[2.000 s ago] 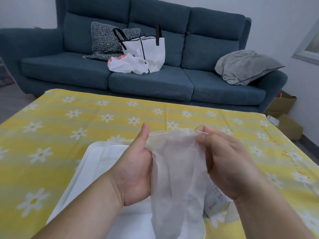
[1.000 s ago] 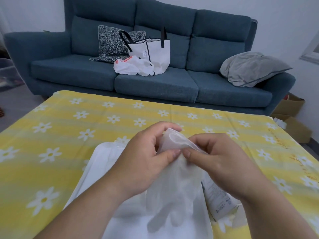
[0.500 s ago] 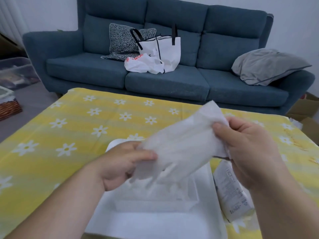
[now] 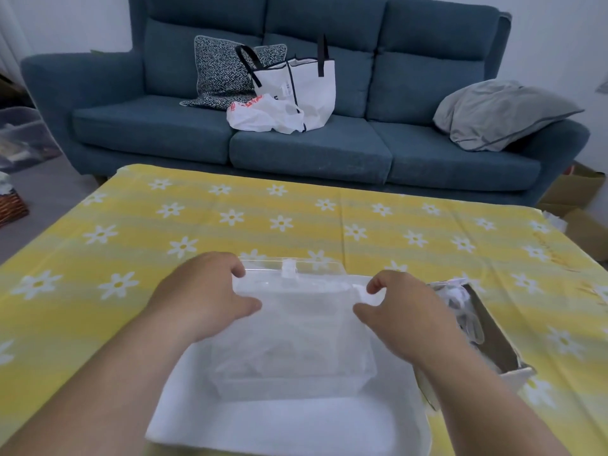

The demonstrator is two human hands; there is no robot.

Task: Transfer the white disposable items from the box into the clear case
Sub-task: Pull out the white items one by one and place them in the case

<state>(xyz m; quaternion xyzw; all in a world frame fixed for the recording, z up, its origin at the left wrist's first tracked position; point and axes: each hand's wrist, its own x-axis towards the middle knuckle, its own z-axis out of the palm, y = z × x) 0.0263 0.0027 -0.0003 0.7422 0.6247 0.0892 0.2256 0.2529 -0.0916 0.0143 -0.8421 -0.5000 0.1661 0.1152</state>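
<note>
A thin white disposable glove [image 4: 297, 312] lies spread flat over the open clear case [image 4: 296, 380], which stands on a white tray [image 4: 286, 429]. My left hand [image 4: 205, 296] pinches the glove's left edge and my right hand [image 4: 399, 312] pinches its right edge, both at the case's far rim. The case's clear lid [image 4: 292, 265] is open behind them. More white gloves [image 4: 465, 311] show inside the cardboard box [image 4: 493, 337] just right of the tray.
The yellow daisy tablecloth [image 4: 230, 218] covers the table. Behind it stands a blue sofa [image 4: 296, 143] with a white tote bag [image 4: 302, 87], a plastic bag and cushions. Cardboard boxes [image 4: 579, 199] sit on the floor at the right, a wicker basket [image 4: 11, 202] at the left.
The glove, held up and stretched between both hands earlier, has come down and now lies flat over the open case. Both hands have lowered to the case's rim.
</note>
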